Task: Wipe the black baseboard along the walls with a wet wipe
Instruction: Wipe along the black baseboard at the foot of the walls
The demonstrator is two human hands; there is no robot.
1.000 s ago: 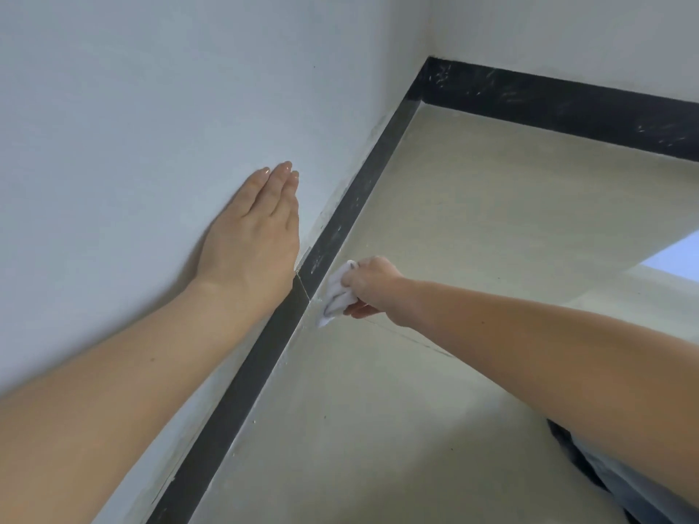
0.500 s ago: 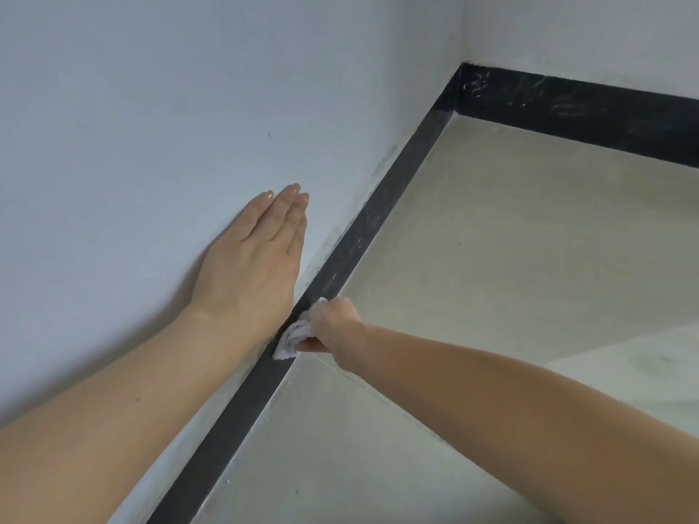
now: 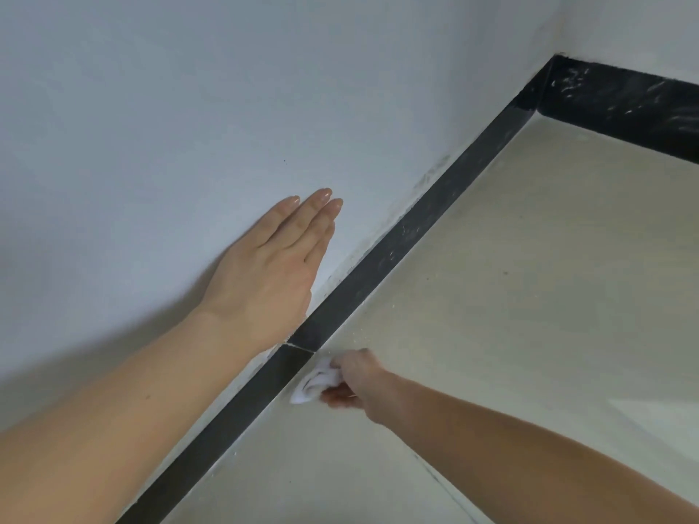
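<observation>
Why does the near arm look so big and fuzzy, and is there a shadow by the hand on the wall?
Head view: the wide lens swells the left forearm near the camera, and it looks soft there. A soft shadow lies on the wall below the left hand. The right hand and wipe are slightly blurred. Light is even, no glare.

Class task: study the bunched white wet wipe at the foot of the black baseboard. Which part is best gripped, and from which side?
Grip the wet wipe by its bunched edge away from the baseboard, coming from the floor side as the right hand does. Probably best: the wall blocks the other side, and the wipe's face stays free for the black strip.
</observation>
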